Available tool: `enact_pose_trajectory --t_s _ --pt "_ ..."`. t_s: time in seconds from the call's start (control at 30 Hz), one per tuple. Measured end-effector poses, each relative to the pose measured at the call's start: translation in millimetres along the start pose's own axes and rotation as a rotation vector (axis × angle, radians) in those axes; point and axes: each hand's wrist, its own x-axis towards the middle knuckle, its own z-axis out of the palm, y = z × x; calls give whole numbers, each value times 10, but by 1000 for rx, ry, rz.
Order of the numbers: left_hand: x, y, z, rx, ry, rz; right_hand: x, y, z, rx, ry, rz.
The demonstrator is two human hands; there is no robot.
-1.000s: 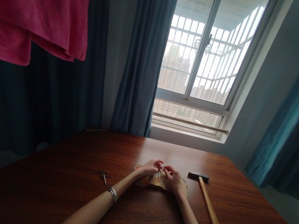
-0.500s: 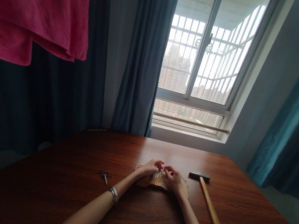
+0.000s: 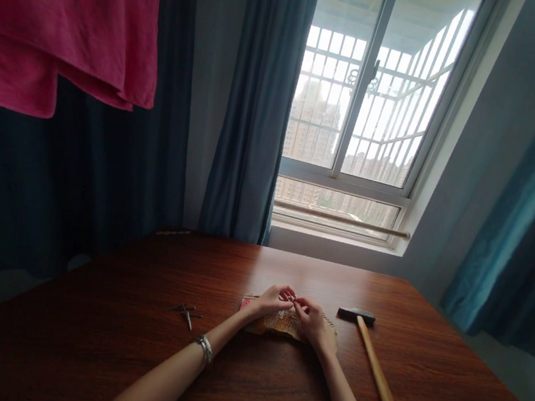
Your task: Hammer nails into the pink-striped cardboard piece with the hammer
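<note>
My left hand (image 3: 278,299) and my right hand (image 3: 309,318) meet over a rumpled yellowish piece with dark spots (image 3: 283,322), which lies on the table. It looks like printed fabric, with a red patch (image 3: 246,303) at its left end. The fingertips of both hands are pinched together just above it. Whatever sits between them is too small to make out. Left of my left wrist lie several nails (image 3: 188,315) in a loose pile. To the right of my right hand rests a hammer (image 3: 379,379) with a dark head and a long wooden handle.
The brown wooden table (image 3: 78,346) reaches back to a blue curtain (image 3: 258,126) and a barred window (image 3: 360,107). A pink cloth (image 3: 68,20) hangs at upper left. A second blue curtain (image 3: 507,227) hangs on the right.
A small pale bit that showed between my fingertips is no longer visible. My fingers have shifted slightly and come closer together. The hammer and nails have stayed in place.
</note>
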Motion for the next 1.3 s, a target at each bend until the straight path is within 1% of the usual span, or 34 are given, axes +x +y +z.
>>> enact_pose_trajectory --t_s 0.23,0.4,0.97,1.13,1.3 --pt "11 13 44 123 62 52 8 1 4 -35 -30 6" --pt "33 -9 65 165 101 35 -5 9 4 -47 -31 -2" --pt "27 -28 74 145 119 77 -22 -18 -1 -65 -29 -18" --pt "21 -28 69 139 116 74 -25 -29 0 -119 -30 -11" --pt "37 -84 77 131 119 72 -39 -28 4 -128 -33 -30"
